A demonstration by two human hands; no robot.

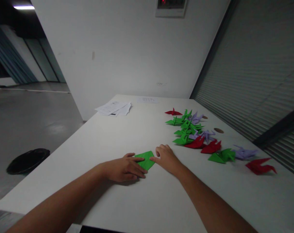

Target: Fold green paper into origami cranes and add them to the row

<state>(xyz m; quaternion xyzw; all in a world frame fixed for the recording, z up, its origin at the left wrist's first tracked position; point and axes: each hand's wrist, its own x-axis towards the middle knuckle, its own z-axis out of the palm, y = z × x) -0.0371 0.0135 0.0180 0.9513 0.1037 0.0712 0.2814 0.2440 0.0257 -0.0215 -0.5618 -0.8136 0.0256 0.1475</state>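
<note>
A folded piece of green origami paper [147, 162] lies on the white table, about square and turned on its corner. My left hand [124, 169] rests flat over its left part, fingers spread and pointing right, some of them on the paper. At the paper's right corner is my right hand [168, 159], its thumb stretched out onto the edge and the other fingers curled in beside the paper. No part of the paper shows inside the curled fingers. The underside of the paper is hidden.
Folded paper cranes crowd the table's right side: several green [183, 139], red [211, 147] and purple [245, 152] ones. Loose printed sheets [114, 107] lie at the back left. Below the left edge stands a black bin [27, 161]. Blinds [253, 64] border the right edge.
</note>
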